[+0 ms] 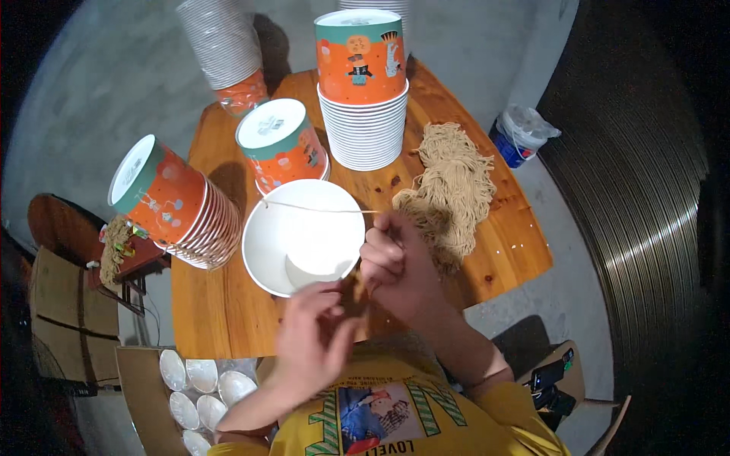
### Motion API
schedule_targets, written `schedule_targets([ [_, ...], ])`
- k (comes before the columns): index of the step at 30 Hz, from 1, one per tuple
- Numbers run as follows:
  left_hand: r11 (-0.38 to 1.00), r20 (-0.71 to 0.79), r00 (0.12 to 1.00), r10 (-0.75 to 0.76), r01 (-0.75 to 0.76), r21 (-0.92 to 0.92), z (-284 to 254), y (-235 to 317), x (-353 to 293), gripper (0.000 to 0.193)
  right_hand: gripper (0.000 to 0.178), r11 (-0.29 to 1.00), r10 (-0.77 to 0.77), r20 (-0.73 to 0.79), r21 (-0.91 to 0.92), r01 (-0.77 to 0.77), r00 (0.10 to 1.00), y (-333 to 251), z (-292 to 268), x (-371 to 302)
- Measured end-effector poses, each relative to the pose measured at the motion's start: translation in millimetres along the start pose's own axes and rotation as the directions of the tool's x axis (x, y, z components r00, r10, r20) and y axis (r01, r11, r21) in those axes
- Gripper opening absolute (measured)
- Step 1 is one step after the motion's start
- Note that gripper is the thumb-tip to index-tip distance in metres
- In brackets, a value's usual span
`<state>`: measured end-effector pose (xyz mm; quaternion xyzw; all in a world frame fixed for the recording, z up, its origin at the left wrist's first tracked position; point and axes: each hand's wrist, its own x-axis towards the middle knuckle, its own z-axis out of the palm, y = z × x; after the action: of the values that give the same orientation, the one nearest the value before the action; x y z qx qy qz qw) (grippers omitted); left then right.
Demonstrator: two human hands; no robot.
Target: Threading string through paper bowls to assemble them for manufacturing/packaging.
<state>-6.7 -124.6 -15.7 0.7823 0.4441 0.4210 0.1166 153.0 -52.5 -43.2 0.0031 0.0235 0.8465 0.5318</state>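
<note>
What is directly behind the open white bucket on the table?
Directly behind the white bucket stands an upside-down orange-and-green paper bucket. Its nearest lower edge is covered by the white bucket's rim and cannot be seen.

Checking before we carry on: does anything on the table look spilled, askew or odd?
Yes: a few white specks lie near the right edge of the table, beside the tan string bundle; they look like stray scraps, too small to identify. The left stack of tubs seems to lean, perhaps only lens bending.
</note>
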Motion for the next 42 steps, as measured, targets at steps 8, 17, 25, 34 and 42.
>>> schedule_targets([
  [8,0.656,0.325,0.84,-0.434,0.542,-0.526,45.5,-1.9,-12.6,0.014,0.029,0.992,-0.008,0.024,-0.123,0.011,1.0,-2.4,-2.6,-11.1],
  [17,0.75,0.403,0.807,-0.433,0.57,-0.336,23.4,-7.5,-18.4,0.009,0.019,0.504,-0.292,-0.163,-0.864,0.007,0.942,-18.0,-8.0,-9.2],
  [25,0.943,0.317,0.913,-0.256,0.307,-0.125,9.4,-2.4,-9.3,0.009,0.024,-0.138,-0.119,0.366,-0.927,0.35,0.923,1.5,-32.5,-49.8],
  [34,0.765,0.423,0.821,-0.383,0.538,-0.352,4.7,-11.2,-3.0,0.014,0.013,-0.398,-0.043,0.359,-0.862,0.313,0.932,6.8,-23.8,-47.9],
  [42,0.771,0.441,0.812,-0.381,0.543,-0.334,-2.9,-9.7,2.5,0.012,0.01,-0.402,-0.065,0.44,-0.833,0.38,0.896,10.1,-26.3,-43.6],
])
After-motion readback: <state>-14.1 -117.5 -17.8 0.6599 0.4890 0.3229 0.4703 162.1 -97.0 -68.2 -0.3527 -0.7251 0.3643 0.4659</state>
